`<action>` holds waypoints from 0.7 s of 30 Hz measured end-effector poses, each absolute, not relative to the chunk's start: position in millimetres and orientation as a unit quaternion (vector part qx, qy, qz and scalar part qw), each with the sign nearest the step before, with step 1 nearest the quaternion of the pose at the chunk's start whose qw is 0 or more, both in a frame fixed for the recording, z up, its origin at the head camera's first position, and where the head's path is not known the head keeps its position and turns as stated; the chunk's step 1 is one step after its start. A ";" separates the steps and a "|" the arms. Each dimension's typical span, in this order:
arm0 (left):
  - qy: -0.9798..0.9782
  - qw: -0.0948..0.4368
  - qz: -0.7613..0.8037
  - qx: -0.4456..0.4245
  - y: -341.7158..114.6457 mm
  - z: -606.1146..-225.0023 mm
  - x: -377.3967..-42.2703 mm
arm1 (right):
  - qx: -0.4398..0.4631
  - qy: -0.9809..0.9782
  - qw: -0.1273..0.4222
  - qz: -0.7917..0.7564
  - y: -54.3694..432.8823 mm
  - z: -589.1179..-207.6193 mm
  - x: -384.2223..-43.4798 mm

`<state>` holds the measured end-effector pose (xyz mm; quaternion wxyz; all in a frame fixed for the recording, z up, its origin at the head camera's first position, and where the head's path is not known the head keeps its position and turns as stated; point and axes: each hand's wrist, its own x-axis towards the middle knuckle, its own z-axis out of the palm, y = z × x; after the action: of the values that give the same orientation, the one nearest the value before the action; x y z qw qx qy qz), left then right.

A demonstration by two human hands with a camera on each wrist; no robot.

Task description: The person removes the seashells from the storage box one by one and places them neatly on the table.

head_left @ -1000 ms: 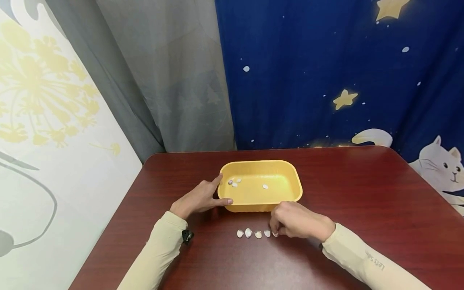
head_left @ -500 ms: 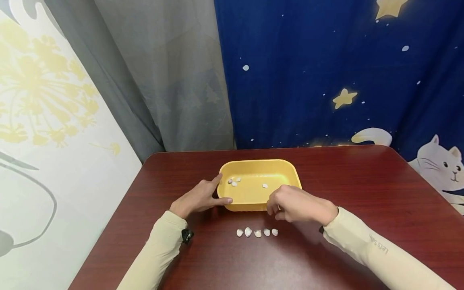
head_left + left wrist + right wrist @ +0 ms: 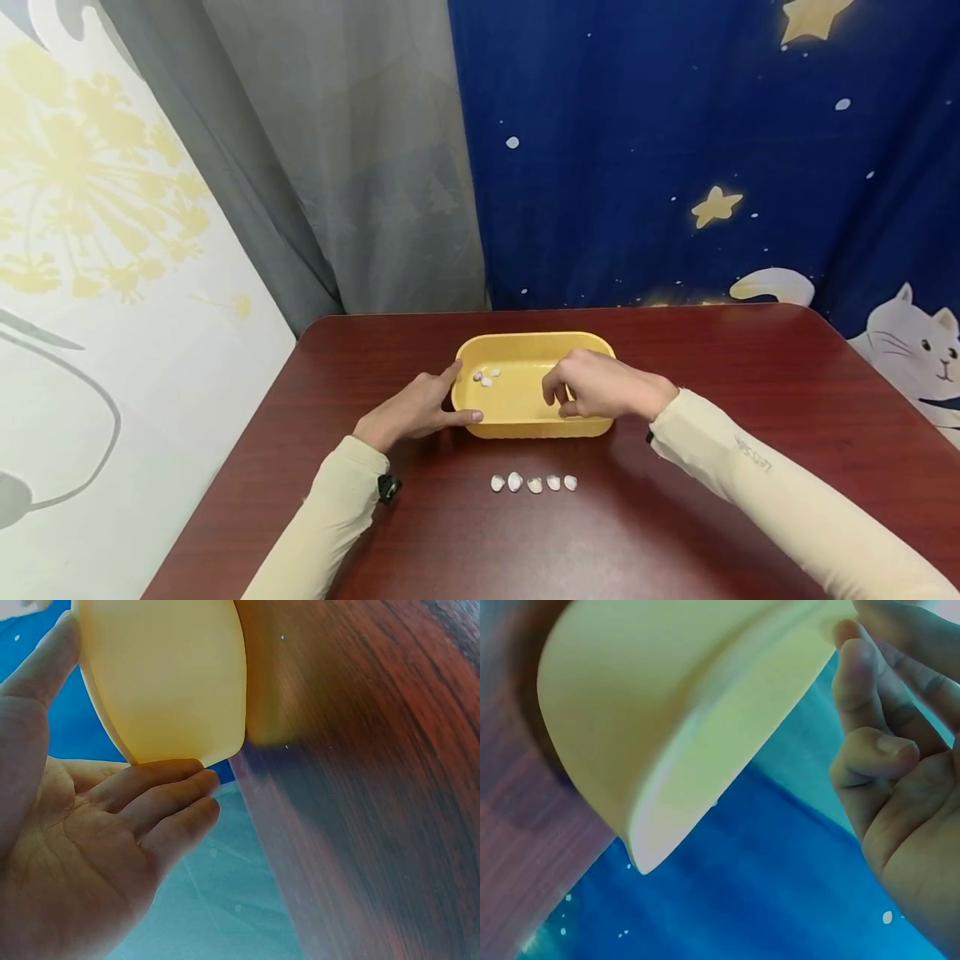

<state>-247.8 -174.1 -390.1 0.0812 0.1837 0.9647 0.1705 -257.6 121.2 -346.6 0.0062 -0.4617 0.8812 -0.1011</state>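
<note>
A yellow plastic basin (image 3: 510,431) stands on the table. My left hand (image 3: 412,410) rests at its left end, thumb on the front rim and index finger on the left rim. In the left wrist view, the other fingers (image 3: 172,796) lie fairly straight against the basin's end wall. My right hand (image 3: 596,383) reaches over the front rim into the basin, fingers bent downward; I cannot tell whether it pinches anything. Small pale seashells (image 3: 487,382) lie at the basin's left inside. In front of the basin, several white seashells (image 3: 535,485) form a row.
The dark red-brown wooden table (image 3: 360,533) ends at a back edge beyond the basin. Behind it hang a grey curtain (image 3: 390,167) and a blue curtain (image 3: 600,167) with stars. A patterned white panel (image 3: 112,350) borders the left side.
My right hand has let go of the rightmost seashell in the row and moved forward into the basin, covering the spot of a lone shell there. The left hand has stayed in place.
</note>
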 end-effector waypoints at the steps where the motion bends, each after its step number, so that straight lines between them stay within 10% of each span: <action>1: 0.964 0.082 0.171 0.185 -174.2 -390.1 -247.8 | -0.459 0.883 0.008 -0.095 120.3 -345.4 -261.9; 21: 0.962 0.087 0.180 0.185 -176.3 -390.2 -249.3 | -0.402 0.912 0.085 -0.013 78.5 -342.9 -328.7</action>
<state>-249.3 -176.3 -390.2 0.0869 0.1853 0.9622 0.1796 -328.7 78.5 -342.9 0.0849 -0.4015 0.9118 -0.0132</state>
